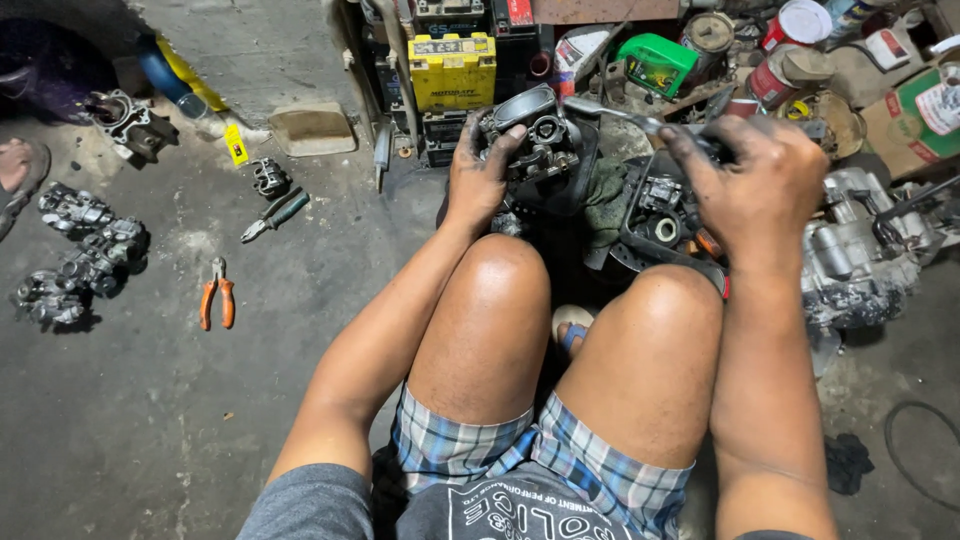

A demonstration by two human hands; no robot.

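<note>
Head view – held part: a carburetor, dark grey cast metal, grimy, with an open round throat at its top and small brass-coloured fittings on its face; it sits above the person's left knee, in front of the stacked batteries.
Head view – left hand: greasy, fingers curled around the carburetor's left side, thumb over its top edge, gripping it.
Head view – right hand: blackened with grease, closed in a fist on the handle of a metal tool whose shaft runs left to the carburetor's upper right edge.
Head view – below the hands: a black tub with small parts in it, between the knees and the engine block on the right.
Head view – floor, left: orange-handled pliers, green-handled pliers, and a cluster of other carburetors, well apart from the hands.
Head view – back: a yellow battery, cans and a green container.
</note>
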